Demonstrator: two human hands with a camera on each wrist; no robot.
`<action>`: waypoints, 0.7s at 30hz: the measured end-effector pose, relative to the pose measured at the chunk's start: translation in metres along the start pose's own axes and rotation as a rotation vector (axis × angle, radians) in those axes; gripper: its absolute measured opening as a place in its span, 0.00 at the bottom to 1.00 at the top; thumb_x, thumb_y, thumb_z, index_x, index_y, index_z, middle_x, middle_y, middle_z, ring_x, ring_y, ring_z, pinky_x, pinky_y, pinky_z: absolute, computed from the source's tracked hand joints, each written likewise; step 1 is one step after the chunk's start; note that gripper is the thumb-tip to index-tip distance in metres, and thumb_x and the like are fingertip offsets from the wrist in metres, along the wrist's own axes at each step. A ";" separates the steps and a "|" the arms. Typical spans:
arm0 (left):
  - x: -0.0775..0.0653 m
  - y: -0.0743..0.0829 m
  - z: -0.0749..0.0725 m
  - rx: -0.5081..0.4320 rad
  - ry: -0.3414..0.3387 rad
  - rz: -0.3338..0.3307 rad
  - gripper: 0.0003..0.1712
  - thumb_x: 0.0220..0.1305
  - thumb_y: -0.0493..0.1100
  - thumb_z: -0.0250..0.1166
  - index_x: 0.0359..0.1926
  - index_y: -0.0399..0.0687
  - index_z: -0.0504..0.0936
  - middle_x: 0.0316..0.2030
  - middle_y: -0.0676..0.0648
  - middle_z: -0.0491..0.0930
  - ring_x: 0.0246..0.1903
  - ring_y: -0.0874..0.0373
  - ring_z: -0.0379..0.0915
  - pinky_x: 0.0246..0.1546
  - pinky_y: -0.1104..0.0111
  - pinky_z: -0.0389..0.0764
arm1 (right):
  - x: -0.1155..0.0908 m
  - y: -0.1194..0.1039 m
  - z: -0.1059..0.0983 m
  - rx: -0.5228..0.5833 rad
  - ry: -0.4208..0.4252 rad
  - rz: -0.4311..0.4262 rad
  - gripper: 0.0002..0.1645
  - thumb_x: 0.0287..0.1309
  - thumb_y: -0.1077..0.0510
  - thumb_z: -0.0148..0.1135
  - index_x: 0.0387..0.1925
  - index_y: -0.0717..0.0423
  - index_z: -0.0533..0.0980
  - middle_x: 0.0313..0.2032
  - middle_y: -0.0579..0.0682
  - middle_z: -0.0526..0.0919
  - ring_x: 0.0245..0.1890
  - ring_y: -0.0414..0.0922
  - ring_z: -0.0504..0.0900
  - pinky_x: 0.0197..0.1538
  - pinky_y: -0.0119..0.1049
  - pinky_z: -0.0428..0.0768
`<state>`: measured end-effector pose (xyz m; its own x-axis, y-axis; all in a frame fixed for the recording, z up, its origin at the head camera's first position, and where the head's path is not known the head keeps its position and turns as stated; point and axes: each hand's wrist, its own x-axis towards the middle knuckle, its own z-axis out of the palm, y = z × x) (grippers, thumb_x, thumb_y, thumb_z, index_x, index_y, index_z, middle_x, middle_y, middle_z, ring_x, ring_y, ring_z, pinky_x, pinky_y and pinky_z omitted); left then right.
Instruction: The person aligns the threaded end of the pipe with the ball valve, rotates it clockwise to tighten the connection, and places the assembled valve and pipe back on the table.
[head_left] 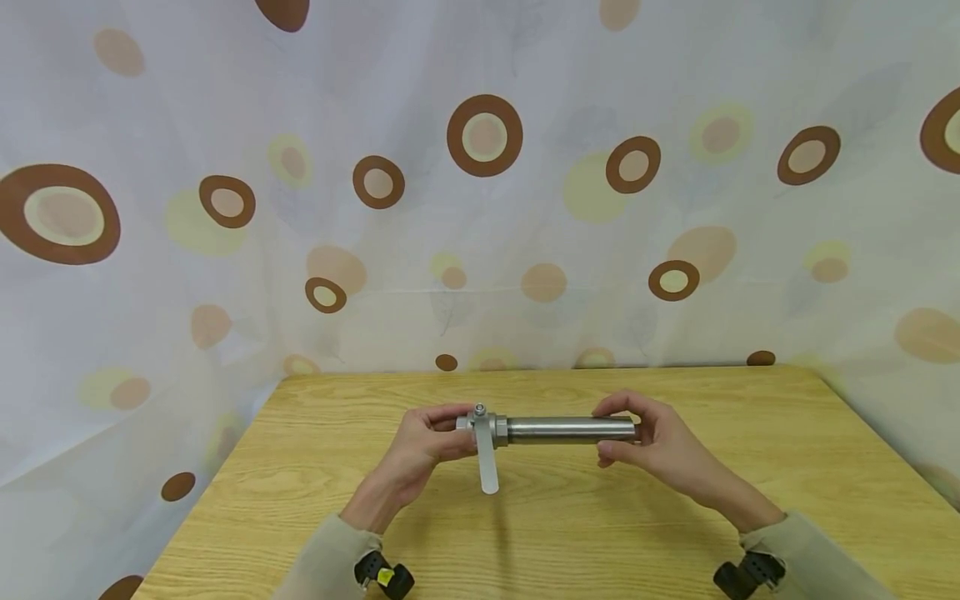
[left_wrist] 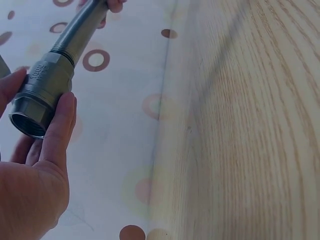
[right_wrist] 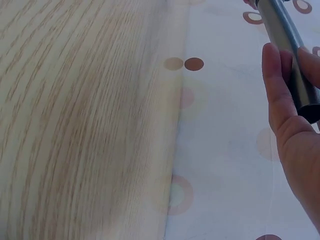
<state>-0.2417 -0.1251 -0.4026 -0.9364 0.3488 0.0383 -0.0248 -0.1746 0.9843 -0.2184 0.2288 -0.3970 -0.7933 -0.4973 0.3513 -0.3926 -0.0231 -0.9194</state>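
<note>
A metal ball valve [head_left: 501, 428] with a flat lever handle [head_left: 487, 467] is joined to a smooth steel pipe [head_left: 562, 429]; threads show at the joint in the left wrist view. My left hand [head_left: 420, 450] grips the valve body [left_wrist: 42, 82] between thumb and fingers, its open threaded end facing that wrist camera. At the other end, my right hand [head_left: 660, 446] holds the pipe [right_wrist: 285, 40] between thumb and fingers. Valve and pipe are held level above the table, the lever pointing toward me.
The wood-grain table [head_left: 300, 467] extends under both hands. Behind it and at the sides hangs a pale curtain [head_left: 420, 242] with brown and beige circles. A dark strap with a small device [head_left: 386, 575] is on the left wrist, another [head_left: 750, 573] on the right.
</note>
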 end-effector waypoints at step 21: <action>-0.001 0.003 0.003 -0.025 0.027 -0.003 0.27 0.61 0.26 0.70 0.62 0.26 0.80 0.52 0.36 0.86 0.47 0.51 0.87 0.53 0.54 0.87 | 0.001 -0.003 0.003 -0.174 0.116 0.029 0.26 0.67 0.68 0.69 0.64 0.63 0.74 0.56 0.60 0.77 0.39 0.49 0.86 0.37 0.40 0.88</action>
<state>-0.2399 -0.1228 -0.3994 -0.9453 0.3247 0.0305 -0.0359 -0.1967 0.9798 -0.2171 0.2259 -0.3942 -0.8499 -0.3923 0.3519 -0.4351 0.1455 -0.8886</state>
